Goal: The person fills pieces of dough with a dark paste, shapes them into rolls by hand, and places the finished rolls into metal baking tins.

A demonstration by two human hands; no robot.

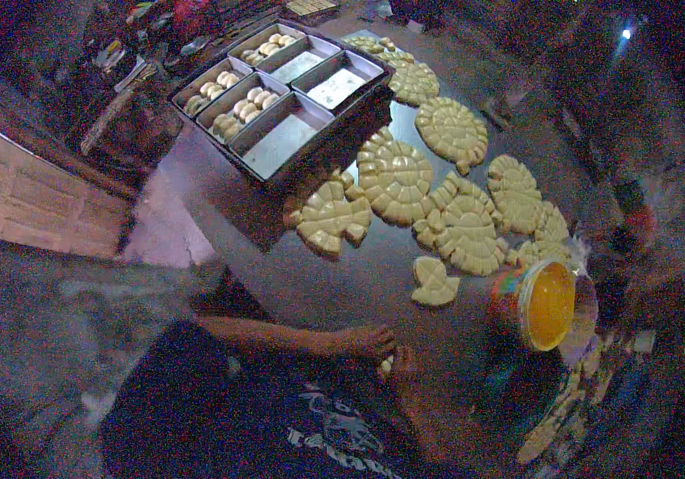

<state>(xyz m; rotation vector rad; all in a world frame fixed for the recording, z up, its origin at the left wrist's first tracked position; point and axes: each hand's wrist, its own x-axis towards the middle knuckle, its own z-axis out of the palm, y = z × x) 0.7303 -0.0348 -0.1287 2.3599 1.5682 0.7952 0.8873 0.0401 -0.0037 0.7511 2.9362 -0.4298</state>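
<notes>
At the table's near edge my left hand and my right hand are close together, fingers curled inward. A small pale piece of dough shows between them, and both hands seem closed on it; the dim, grainy light hides the fingertips. Just beyond lies a small cut slab of dough. Farther off, larger round slabs of glossy dough, scored into pieces, spread over the metal table, among them one slab at the left and another slab nearer the middle.
A joined set of rectangular baking tins stands at the far left; several tins hold rows of dough pieces. On the right is a tub with orange-yellow contents. A wooden board lies off to the left, beyond the table.
</notes>
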